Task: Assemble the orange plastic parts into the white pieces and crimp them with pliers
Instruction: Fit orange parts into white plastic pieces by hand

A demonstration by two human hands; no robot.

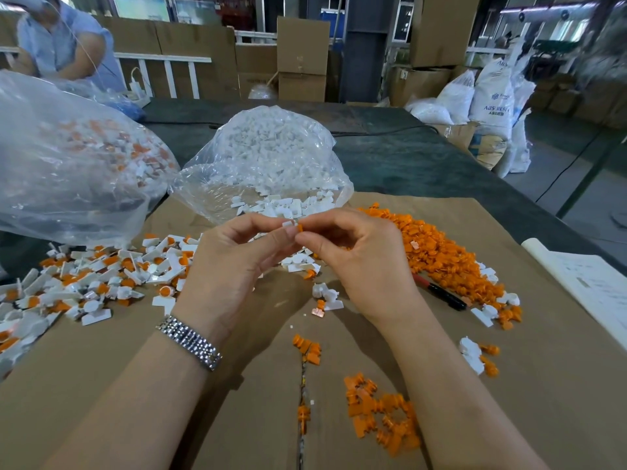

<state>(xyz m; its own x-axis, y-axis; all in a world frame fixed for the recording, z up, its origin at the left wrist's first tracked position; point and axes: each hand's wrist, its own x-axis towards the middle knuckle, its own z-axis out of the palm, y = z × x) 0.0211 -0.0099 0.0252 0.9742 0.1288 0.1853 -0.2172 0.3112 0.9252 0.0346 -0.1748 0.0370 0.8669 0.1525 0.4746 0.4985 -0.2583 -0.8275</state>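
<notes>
My left hand (pixel 234 266) pinches a small white piece (pixel 288 224) between thumb and fingers. My right hand (pixel 359 262) pinches an orange plastic part (pixel 300 228), which touches the white piece's right side. Both hands meet above the cardboard sheet (pixel 237 418). A long heap of loose orange parts (pixel 437 256) lies to the right. Joined white-and-orange pieces (pixel 101 279) spread out on the left. An open clear bag of white pieces (pixel 271 164) stands behind my hands. The red-and-black handles of the pliers (pixel 441 293) poke out from under the orange heap.
A large clear bag of assembled pieces (pixel 68 157) fills the left. Smaller orange clusters (pixel 380 415) lie near my right forearm. Paper sheets (pixel 590 286) lie at the right edge. A person in a blue shirt (pixel 64 39) works at the far left. Cardboard boxes and white sacks stand behind the table.
</notes>
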